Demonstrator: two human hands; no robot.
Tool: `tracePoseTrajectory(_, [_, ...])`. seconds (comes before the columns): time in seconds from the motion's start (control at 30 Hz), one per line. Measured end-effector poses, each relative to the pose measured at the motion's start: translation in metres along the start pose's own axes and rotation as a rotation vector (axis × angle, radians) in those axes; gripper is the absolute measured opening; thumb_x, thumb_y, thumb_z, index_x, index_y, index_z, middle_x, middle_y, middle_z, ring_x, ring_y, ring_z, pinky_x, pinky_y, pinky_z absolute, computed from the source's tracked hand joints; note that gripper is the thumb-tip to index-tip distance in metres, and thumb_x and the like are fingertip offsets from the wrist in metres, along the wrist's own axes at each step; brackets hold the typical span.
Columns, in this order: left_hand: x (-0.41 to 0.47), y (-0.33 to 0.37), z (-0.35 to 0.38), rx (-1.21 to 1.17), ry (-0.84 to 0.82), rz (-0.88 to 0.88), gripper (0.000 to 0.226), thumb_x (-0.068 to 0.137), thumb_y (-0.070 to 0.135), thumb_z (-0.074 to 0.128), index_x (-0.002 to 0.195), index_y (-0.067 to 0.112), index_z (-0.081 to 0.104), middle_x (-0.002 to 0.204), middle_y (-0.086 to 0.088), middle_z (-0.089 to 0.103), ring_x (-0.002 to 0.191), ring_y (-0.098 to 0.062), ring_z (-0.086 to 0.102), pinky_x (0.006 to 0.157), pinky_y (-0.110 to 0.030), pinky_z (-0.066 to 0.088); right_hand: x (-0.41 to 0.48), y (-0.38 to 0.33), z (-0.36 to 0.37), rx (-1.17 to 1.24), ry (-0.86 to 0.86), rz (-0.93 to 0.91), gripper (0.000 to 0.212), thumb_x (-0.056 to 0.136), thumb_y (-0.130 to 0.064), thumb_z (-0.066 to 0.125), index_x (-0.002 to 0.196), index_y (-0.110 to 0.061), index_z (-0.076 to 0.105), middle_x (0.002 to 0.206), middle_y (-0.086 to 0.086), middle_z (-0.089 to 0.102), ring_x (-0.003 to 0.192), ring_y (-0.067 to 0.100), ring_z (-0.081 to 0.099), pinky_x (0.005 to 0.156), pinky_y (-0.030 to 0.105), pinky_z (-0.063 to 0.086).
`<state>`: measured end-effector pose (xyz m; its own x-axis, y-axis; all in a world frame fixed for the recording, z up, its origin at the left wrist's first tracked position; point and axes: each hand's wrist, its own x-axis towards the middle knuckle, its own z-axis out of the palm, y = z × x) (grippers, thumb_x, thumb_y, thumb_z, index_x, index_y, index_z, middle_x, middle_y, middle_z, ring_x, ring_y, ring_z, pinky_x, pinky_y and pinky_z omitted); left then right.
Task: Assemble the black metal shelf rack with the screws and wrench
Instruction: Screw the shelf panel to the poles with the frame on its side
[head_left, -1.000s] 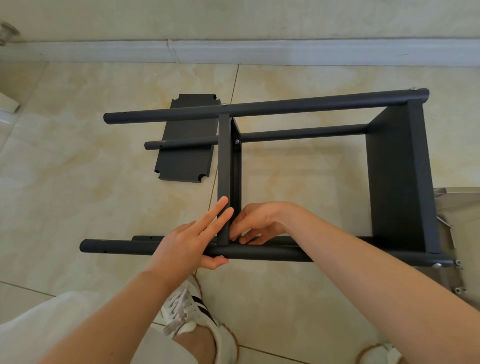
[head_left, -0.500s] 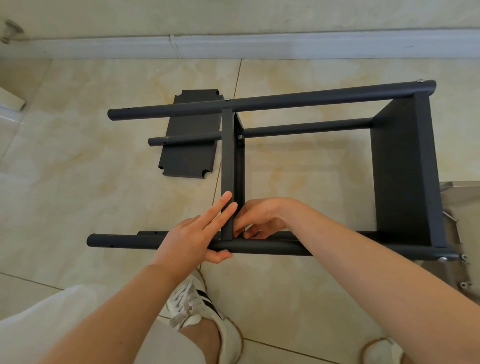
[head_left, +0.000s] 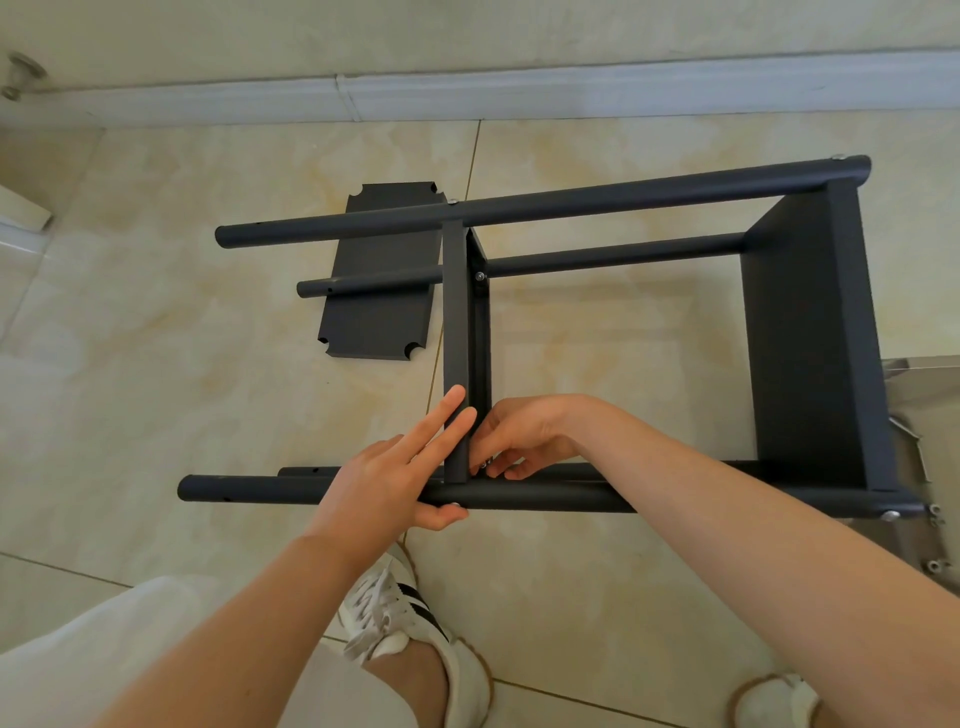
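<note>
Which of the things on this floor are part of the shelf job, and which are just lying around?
Job: rack frame, middle shelf panel, spare shelf panel, loose screws, left hand, right hand.

Lying about: white sneaker, doorstop.

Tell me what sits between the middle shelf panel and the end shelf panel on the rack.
Head view: only the rack's tubes span from middle shelf panel to end shelf panel; bare floor tile shows through.

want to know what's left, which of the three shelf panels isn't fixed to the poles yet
The loose panel lying flat on the floor at left, beneath the poles. The middle panel and end panel stand between them.
</note>
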<state>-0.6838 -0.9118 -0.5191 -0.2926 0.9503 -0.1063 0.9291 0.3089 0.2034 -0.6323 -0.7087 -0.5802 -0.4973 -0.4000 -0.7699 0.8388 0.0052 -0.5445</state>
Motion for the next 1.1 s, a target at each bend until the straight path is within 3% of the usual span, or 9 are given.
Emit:
tracePoseTrajectory(0.23, [0.0004, 0.0003, -0.0003, 0.004, -0.011, -0.006, 0.104, 0.053, 0.042, 0.095, 0.142, 0.009, 0.053, 0.153, -0.008, 0.043, 0.062, -0.011, 0.059, 0.056, -0.021, 0.053, -0.0007, 0.0002, -0.0048, -0.033, -0.038, -0.004, 0.008, 0.087, -0.015, 0.072, 0.081, -0.014, 0.077, 0.073, -0.002, 0.068, 0.063, 0.009, 0.052, 0.061, 0.021, 0.041])
tracePoseTrajectory(0.43, [0.0009, 0.0021, -0.0027, -0.006, -0.012, -0.009, 0.102, 0.052, 0.040, 0.096, 0.140, 0.007, 0.055, 0.152, -0.009, 0.045, 0.061, -0.011, 0.059, 0.054, -0.020, 0.053, 0.0032, -0.0005, 0.0016, -0.020, -0.013, -0.004, 0.008, 0.087, -0.011, 0.069, 0.092, -0.008, 0.073, 0.073, -0.001, 0.069, 0.063, 0.010, 0.050, 0.060, 0.022, 0.039])
tracePoseTrajectory(1.1, [0.0022, 0.0035, -0.0037, 0.008, -0.021, -0.009, 0.103, 0.051, 0.039, 0.097, 0.139, 0.006, 0.056, 0.151, -0.010, 0.047, 0.058, -0.009, 0.056, 0.054, -0.019, 0.051, -0.0023, -0.0044, -0.0024, -0.055, -0.030, 0.025, 0.007, 0.087, -0.014, 0.070, 0.090, -0.008, 0.073, 0.072, -0.001, 0.067, 0.059, 0.008, 0.049, 0.056, 0.019, 0.039])
